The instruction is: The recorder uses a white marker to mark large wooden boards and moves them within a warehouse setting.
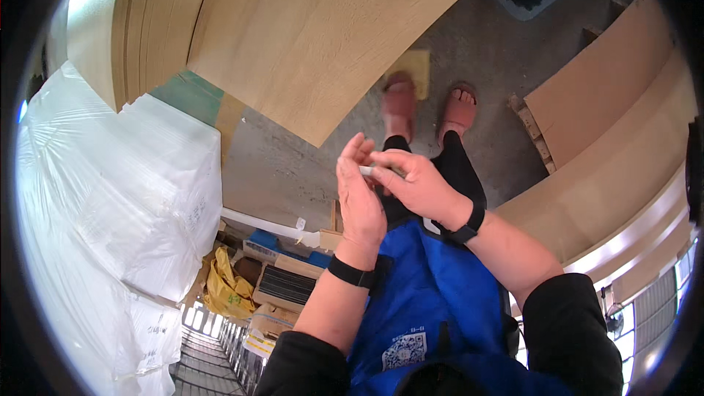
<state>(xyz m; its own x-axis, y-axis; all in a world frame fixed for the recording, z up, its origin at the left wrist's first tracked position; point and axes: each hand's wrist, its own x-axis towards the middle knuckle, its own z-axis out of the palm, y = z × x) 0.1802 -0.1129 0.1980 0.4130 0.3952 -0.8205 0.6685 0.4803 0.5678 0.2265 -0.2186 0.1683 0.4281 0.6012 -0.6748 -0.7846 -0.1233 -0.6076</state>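
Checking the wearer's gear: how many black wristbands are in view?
2: one black wristband on the left wrist below the left hand, one black wristband on the right wrist behind the right hand.

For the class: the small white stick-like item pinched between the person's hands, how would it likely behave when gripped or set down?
The small white item looks thin and cylindrical, so it would probably roll if set down. The right hand pinches it with fingertips alone against the left hand, suggesting it is light. Being so slender, it may snap or bend; its material cannot be told.
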